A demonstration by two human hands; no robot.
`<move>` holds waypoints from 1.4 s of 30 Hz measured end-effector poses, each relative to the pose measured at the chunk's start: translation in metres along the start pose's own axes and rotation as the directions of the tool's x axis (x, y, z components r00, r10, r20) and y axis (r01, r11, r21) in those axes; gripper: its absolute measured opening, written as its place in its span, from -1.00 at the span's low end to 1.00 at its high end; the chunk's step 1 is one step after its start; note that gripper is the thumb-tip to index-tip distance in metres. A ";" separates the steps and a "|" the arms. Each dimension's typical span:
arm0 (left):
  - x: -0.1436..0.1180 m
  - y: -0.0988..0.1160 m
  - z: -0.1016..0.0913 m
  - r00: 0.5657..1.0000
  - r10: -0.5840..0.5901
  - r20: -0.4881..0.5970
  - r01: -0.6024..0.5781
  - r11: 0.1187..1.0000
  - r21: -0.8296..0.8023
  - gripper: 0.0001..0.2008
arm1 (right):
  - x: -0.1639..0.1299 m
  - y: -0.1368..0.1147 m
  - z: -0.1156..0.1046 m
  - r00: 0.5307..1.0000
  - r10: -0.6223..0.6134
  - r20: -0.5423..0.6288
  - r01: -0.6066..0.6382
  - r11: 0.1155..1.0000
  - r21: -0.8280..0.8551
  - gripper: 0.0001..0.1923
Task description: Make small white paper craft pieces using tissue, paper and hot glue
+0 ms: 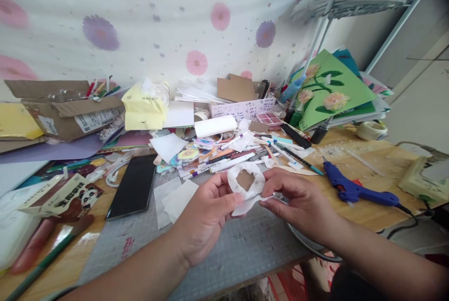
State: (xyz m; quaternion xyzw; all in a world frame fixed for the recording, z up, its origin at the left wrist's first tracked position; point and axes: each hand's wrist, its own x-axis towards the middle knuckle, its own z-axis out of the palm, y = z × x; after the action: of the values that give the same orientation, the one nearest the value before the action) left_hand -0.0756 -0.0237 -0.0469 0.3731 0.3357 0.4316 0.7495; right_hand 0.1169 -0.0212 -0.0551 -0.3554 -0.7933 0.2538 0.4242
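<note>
Above the front of the grey cutting mat point(224, 249), I hold a small round piece wrapped in white tissue paper point(257, 181), with brown cardboard showing in its middle. My left hand point(212, 203) pinches its left and lower edge between thumb and fingers. At its right side, my right hand point(294, 198) is closed on a loose flap of the tissue. A tail of tissue hangs below, between the two hands. White paper sheets point(177, 200) lie on the mat to the left of my left hand.
A blue hot glue gun point(354, 189) rests on the right with its cord trailing. A black phone point(133, 189) lies left. Behind my hands are piled markers point(231, 163), a paper roll point(215, 126) and scraps. A cardboard box point(73, 111) stands back left; green flower artwork point(333, 88) leans back right.
</note>
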 end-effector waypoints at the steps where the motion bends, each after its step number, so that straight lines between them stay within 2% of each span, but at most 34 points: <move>1: 0.000 -0.001 0.000 1.000 0.008 -0.005 -0.008 1.000 0.009 -0.73 | -0.002 0.000 0.000 1.000 -0.013 0.007 0.013 1.000 -0.026 -0.90; 2: 0.000 -0.002 0.000 1.000 0.011 -0.016 -0.011 1.000 0.018 -0.74 | -0.003 0.001 0.001 1.000 -0.026 0.013 0.027 0.998 -0.056 -0.90; 6: 0.002 -0.003 -0.001 0.998 0.021 -0.057 -0.017 0.998 0.068 -0.76 | -0.006 0.001 0.004 0.996 -0.075 0.047 0.081 0.988 -0.131 -0.64; 11: 0.002 -0.004 -0.001 0.997 0.047 -0.062 -0.037 0.986 0.160 -0.77 | -0.002 -0.004 0.006 0.992 -0.096 0.086 0.104 0.991 -0.090 -0.68; 18: 0.002 -0.005 -0.001 0.997 0.058 -0.050 -0.049 0.984 0.169 -0.78 | 0.000 -0.007 0.010 0.986 -0.113 0.120 0.115 0.993 -0.005 -0.67; 21: 0.002 -0.005 -0.001 0.997 0.067 -0.049 -0.057 0.981 0.183 -0.79 | 0.002 -0.006 0.011 0.990 -0.103 0.095 0.102 0.995 0.015 -0.69; 24: 0.001 -0.005 0.000 0.996 0.076 -0.046 -0.067 0.983 0.169 -0.76 | 0.003 -0.006 0.012 0.996 -0.055 0.076 0.053 0.998 0.020 -0.76; 29: -0.002 -0.003 -0.001 0.998 0.032 -0.054 -0.032 0.999 -0.001 -0.79 | 0.004 -0.002 0.010 0.994 0.100 -0.041 -0.095 0.990 0.100 -0.91; 32: -0.003 -0.005 -0.003 0.992 0.119 -0.043 -0.116 0.991 0.070 -0.76 | 0.004 -0.001 0.009 0.965 0.242 -0.101 -0.212 0.947 0.241 -0.96; 34: -0.003 -0.009 -0.005 0.967 0.255 0.017 -0.252 0.942 0.221 -0.71 | 0.004 -0.002 0.009 0.935 0.332 -0.121 -0.274 0.898 0.344 -0.98; 37: -0.003 -0.014 -0.008 0.885 0.450 0.118 -0.447 0.755 0.480 -0.70 | 0.004 -0.006 0.013 0.898 0.419 -0.137 -0.325 0.839 0.437 -0.96; 39: -0.004 -0.015 -0.009 0.842 0.519 0.148 -0.492 0.626 0.605 -0.74 | 0.004 -0.009 0.016 0.889 0.436 -0.138 -0.336 0.827 0.450 -0.95; 42: -0.005 -0.013 -0.010 0.820 0.553 0.149 -0.482 0.526 0.701 -0.85 | 0.003 -0.012 0.020 0.900 0.418 -0.123 -0.330 0.838 0.435 -0.95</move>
State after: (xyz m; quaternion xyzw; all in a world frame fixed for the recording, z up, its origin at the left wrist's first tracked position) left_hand -0.0806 -0.0297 -0.0617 0.6947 0.3831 0.4863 0.3663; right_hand 0.0944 -0.0283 -0.0562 -0.4339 -0.5880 0.4508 0.5126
